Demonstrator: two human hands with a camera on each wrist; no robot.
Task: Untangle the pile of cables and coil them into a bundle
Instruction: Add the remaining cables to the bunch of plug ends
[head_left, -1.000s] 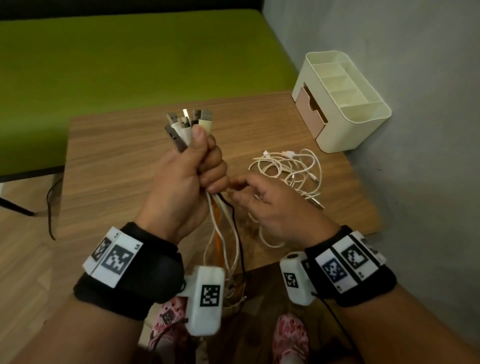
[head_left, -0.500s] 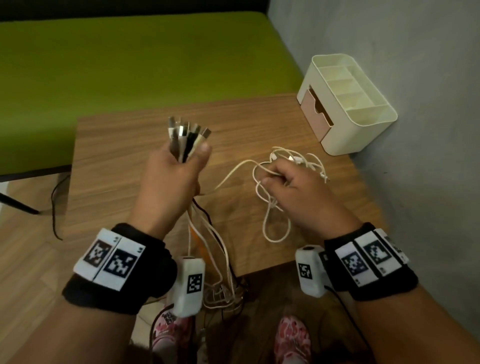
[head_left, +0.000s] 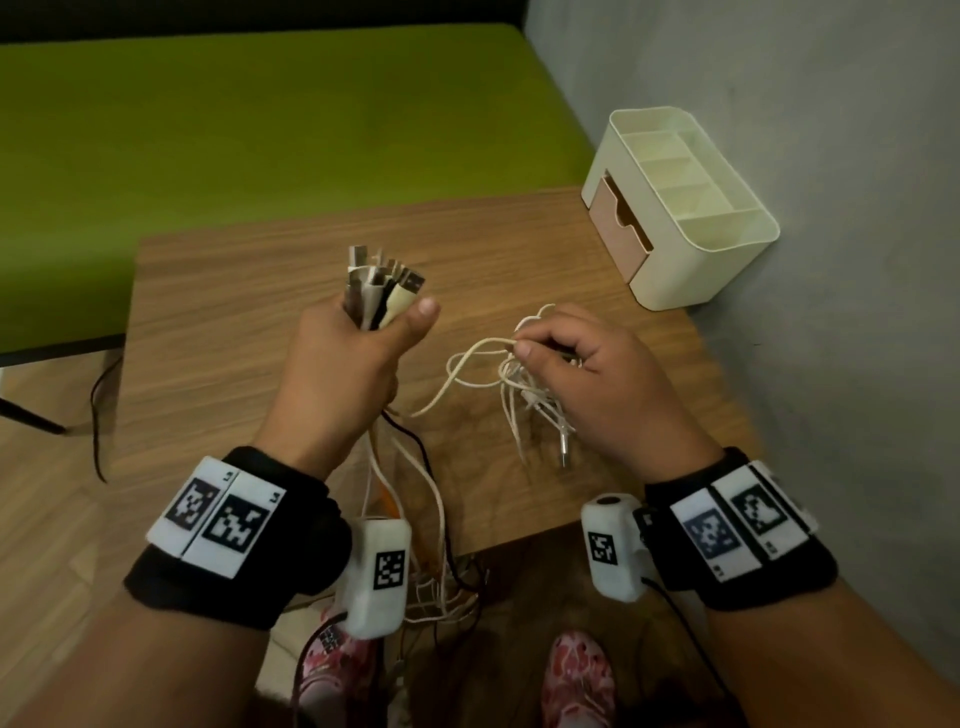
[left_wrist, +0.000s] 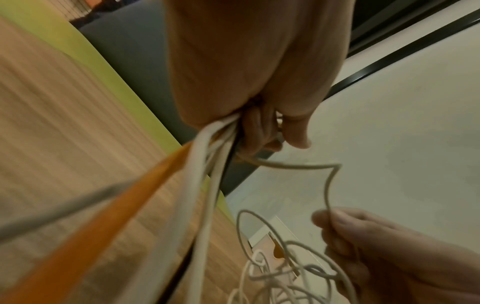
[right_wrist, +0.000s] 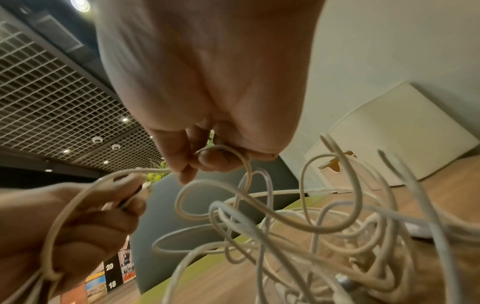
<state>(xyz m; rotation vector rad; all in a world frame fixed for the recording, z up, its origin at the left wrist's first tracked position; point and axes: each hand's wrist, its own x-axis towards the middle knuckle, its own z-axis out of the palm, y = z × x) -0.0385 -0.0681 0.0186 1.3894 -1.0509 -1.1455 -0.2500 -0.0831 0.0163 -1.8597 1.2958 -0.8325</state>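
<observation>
My left hand grips a bunch of cables just below their plugs, which stick up above the fist. White, orange and black strands hang from it past the table's near edge. In the left wrist view the orange cable and white cables run out of the left hand. My right hand pinches a white cable above a tangled white pile on the wooden table. That strand loops under the right hand's fingertips.
A cream desk organiser with a tan drawer stands at the table's back right, against the grey wall. A green surface lies behind the table. Cable ends pile on the floor by my feet, and a black cord hangs at the left edge.
My right hand left the bunch, reached right to the white pile and now lifts a strand from it. My left hand stayed up with the plugs, tilting them slightly.
</observation>
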